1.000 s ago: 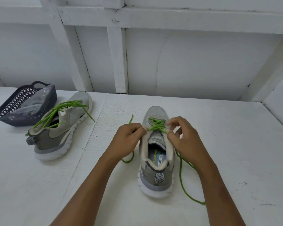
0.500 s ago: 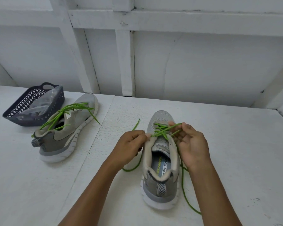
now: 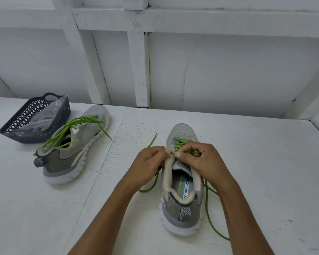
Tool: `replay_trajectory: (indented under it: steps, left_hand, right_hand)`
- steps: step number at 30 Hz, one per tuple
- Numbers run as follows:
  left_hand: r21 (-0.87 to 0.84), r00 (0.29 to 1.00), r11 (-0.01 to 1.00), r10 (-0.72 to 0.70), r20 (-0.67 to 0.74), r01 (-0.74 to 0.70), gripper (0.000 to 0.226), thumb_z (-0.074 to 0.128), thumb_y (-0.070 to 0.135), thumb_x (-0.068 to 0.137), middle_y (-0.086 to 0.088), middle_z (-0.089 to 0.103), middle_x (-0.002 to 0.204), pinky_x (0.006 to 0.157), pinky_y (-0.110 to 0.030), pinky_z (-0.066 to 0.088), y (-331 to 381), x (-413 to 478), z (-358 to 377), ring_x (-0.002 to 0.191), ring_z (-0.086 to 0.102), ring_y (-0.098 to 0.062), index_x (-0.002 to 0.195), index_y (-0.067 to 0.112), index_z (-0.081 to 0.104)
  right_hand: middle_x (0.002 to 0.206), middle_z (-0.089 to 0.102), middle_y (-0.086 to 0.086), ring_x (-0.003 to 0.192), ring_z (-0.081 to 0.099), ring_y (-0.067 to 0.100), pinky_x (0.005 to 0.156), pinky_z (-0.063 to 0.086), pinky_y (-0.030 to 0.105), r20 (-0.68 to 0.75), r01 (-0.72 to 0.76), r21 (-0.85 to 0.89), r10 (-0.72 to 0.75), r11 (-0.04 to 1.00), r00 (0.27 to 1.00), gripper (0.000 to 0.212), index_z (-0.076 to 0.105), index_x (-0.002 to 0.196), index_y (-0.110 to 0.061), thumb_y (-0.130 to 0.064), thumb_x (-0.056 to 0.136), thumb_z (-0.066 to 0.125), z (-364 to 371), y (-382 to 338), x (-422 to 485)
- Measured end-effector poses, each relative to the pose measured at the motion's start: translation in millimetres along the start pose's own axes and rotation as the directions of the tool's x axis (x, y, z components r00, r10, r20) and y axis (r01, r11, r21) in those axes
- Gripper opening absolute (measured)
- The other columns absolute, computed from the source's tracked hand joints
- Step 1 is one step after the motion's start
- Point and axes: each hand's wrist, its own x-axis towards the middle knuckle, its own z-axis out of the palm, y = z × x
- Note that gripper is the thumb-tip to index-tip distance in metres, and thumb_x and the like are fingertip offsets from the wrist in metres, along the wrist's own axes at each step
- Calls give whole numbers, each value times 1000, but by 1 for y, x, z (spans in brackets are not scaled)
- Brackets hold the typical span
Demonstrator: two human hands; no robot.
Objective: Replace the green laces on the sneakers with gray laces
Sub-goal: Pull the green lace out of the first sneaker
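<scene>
A grey sneaker (image 3: 182, 203) stands in front of me, toe pointing away, with its green lace (image 3: 208, 214) partly undone and trailing on the table at both sides. My left hand (image 3: 147, 164) grips the left edge of the shoe's collar by the eyelets. My right hand (image 3: 201, 161) pinches the green lace over the tongue. A second grey sneaker (image 3: 70, 153) lies to the left, its green lace (image 3: 75, 126) loosened and sticking up.
A dark perforated basket (image 3: 31, 120) with a clear plastic bag inside sits at the far left, behind the second sneaker. White table surface (image 3: 265, 172) with a seam runs under both shoes; a white panelled wall closes the back.
My right hand has come back from pulling the lace out to the right and now pinches it close over the tongue. The left hand keeps its hold on the shoe.
</scene>
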Motion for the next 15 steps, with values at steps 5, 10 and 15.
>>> replay_trajectory:
  steps: [5, 10, 15]
  left_hand:
    - [-18, 1000, 1000, -12, -7, 12, 47, 55, 14, 99, -4, 27, 58, 48, -25, 19, -2, -1, -1, 48, 24, -12, 56, 17, 35]
    - [-27, 1000, 1000, -5, 8, 6, 48, 53, 14, 99, 1, 28, 55, 48, -24, 20, -2, 0, 1, 49, 24, -12, 55, 18, 35]
    - [-24, 1000, 1000, 5, -1, -5, 45, 53, 15, 100, -4, 30, 57, 51, -28, 21, -4, 0, 2, 53, 27, -17, 58, 15, 37]
  right_hand:
    - [91, 73, 3, 82, 67, 18, 74, 57, 31, -31, -69, 795, 155, 602, 987, 15, 65, 63, -21, -11, 73, 71, -5, 9, 5]
    - [52, 53, -2, 57, 62, 17, 80, 60, 42, 8, -135, 930, 348, 343, 937, 23, 49, 77, -17, -14, 100, 45, -21, 9, 8]
    - [50, 44, -9, 49, 41, 7, 60, 39, 20, -124, -82, 530, 173, 844, 977, 18, 63, 82, -9, -14, 98, 57, -7, -1, 4]
